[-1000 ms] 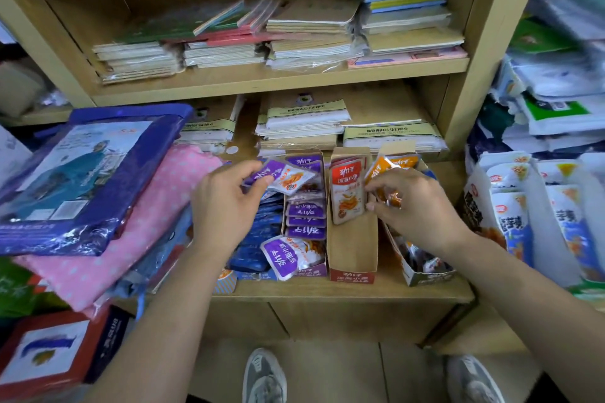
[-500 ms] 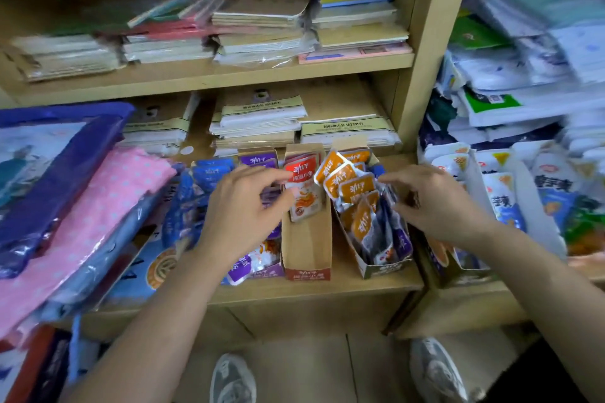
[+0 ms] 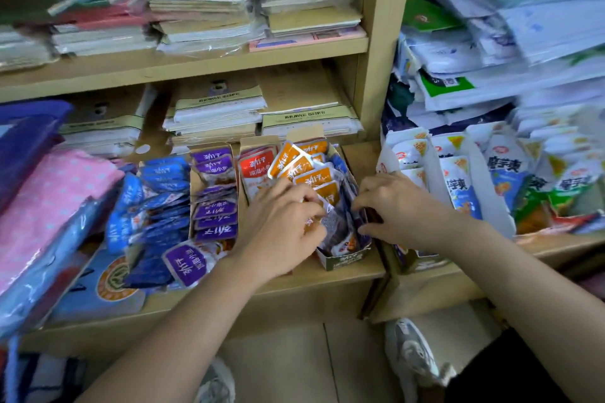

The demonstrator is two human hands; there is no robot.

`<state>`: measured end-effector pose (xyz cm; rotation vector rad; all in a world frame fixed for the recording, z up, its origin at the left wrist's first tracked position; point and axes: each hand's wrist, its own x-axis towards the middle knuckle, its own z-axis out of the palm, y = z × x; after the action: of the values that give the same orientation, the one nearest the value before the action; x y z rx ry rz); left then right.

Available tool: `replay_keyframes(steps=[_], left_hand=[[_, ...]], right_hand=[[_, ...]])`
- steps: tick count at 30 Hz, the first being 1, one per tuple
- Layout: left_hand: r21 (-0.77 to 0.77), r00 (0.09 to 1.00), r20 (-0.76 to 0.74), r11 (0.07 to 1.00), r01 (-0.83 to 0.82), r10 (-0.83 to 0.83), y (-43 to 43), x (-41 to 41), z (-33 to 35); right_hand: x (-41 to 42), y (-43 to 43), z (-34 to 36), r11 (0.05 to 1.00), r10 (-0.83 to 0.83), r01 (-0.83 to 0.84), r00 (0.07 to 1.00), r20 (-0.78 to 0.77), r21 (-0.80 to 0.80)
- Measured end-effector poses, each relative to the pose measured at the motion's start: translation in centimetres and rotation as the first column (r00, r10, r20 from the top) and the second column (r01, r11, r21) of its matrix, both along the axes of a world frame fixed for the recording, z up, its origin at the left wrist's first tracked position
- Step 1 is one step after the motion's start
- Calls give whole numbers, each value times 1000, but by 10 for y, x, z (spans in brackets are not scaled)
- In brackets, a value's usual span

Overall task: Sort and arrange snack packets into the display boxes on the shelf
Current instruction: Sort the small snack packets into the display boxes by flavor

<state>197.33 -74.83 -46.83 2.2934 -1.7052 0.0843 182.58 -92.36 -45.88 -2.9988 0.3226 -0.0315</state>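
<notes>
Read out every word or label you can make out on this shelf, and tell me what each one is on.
"深海小鱼": red packet, under a stylised logo, probably "劲仔".
Same logo: purple packets and orange packets; their smaller print is blurred.
"魔芋爽": white packets on the right.
Paper-stack bands: too blurred to read.

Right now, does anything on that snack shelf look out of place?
Yes. The blue packets lie in a loose heap left of the purple-packet box, not in rows, and one purple packet lies askew at that box's front.
</notes>
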Motion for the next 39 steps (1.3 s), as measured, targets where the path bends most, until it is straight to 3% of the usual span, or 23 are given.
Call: replay_keyframes(steps=[5, 7, 9, 14, 19, 21, 26, 29, 33, 36, 39], left_hand=[[75, 999, -6, 997, -34, 35, -6, -21, -13], [5, 999, -32, 999, -34, 34, -9, -20, -19], [-110, 986, -161, 993, -49, 31, -9, -17, -17], [-263, 814, -572, 920, -292, 95, 4, -5, -1], [-312, 643, -757, 802, -510, 115, 20, 11, 19], [-353, 614, -781, 734, -580, 110, 30, 20, 27], [-459, 595, -799, 552, -696, 85, 60, 57, 36], [-501, 584, -810, 459, -734, 50, 75, 72, 38], [-509, 577, -813, 386, -769, 78, 95, 90, 36], [-474, 568, -810, 411, -779, 142, 104, 102, 30], [-365, 527, -820, 505, -782, 224, 105, 110, 21]], right_hand=[[-2, 6, -9, 999, -32, 34, 994, 104, -21], [-4, 12, -12, 997, -38, 47, 986, 160, -53], [-6, 19, -13, 993, -63, 82, 978, 200, -88], [-6, 23, -15, 966, -147, 168, 982, 117, -198], [0, 25, -16, 982, -94, 129, 967, 238, -135], [1, 24, -18, 987, -135, 156, 937, 321, -42], [-1, 30, -4, 913, -394, 249, 745, 538, 324], [1, 43, 7, 880, -455, 200, 618, 641, 432], [15, 59, 15, 788, -540, 60, 545, 641, 613], [30, 68, 16, 651, -624, -20, 555, 550, 759], [41, 74, 14, 633, -616, -47, 575, 539, 773]])
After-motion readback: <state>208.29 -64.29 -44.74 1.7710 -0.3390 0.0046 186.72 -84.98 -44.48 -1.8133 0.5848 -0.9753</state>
